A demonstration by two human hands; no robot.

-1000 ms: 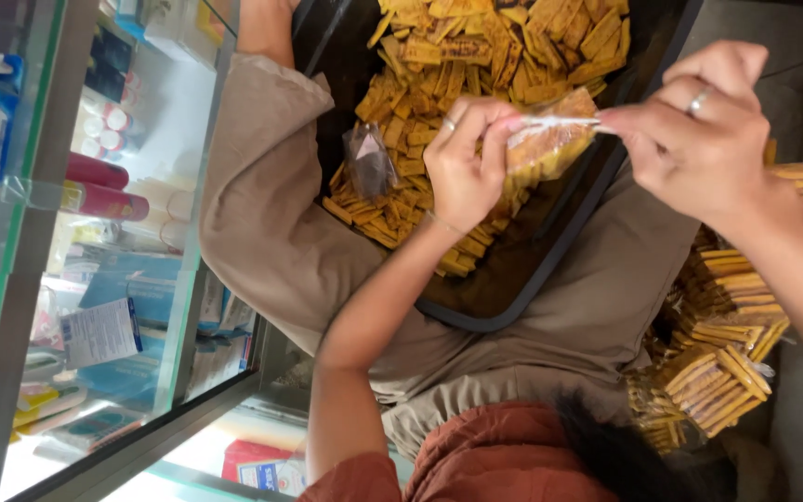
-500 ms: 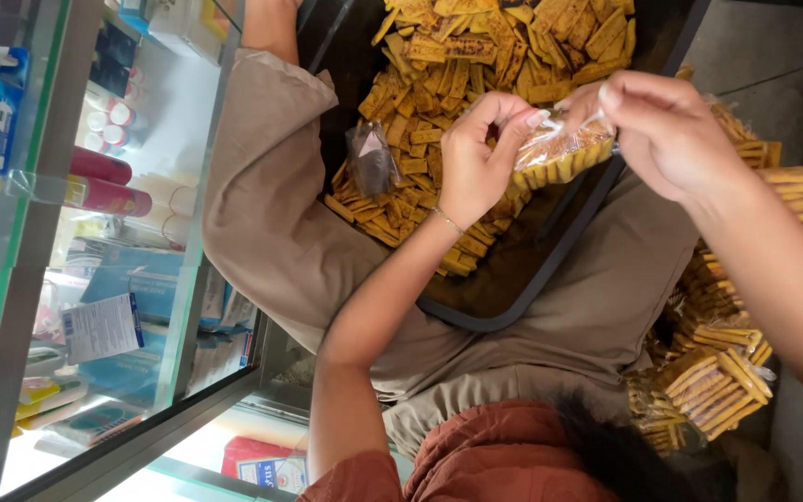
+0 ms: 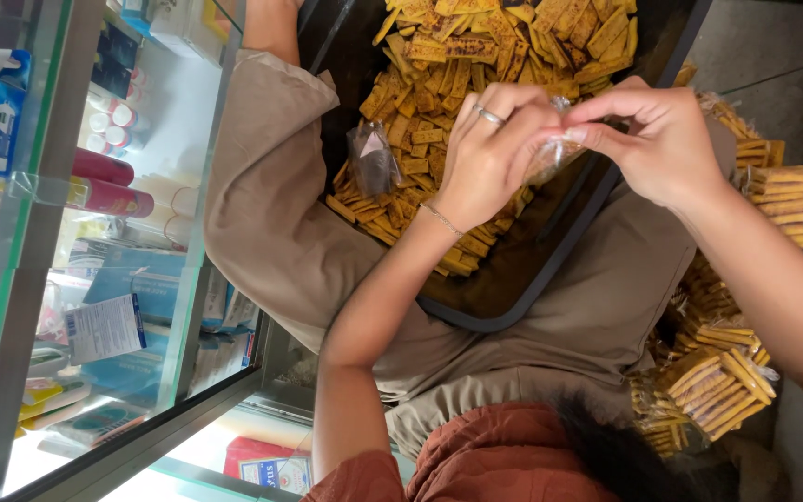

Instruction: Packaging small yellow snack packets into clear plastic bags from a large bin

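While the left hand point(image 3: 490, 153), wearing a silver ring, and the right hand point(image 3: 657, 139) meet fingertip to fingertip, both pinch shut on a small clear plastic bag of yellow flat snack sticks point(image 3: 550, 153) above the lap. Beneath it lies a black round tray point(image 3: 513, 297) heaped with loose sticks; filled packets point(image 3: 713, 381) pile alongside.
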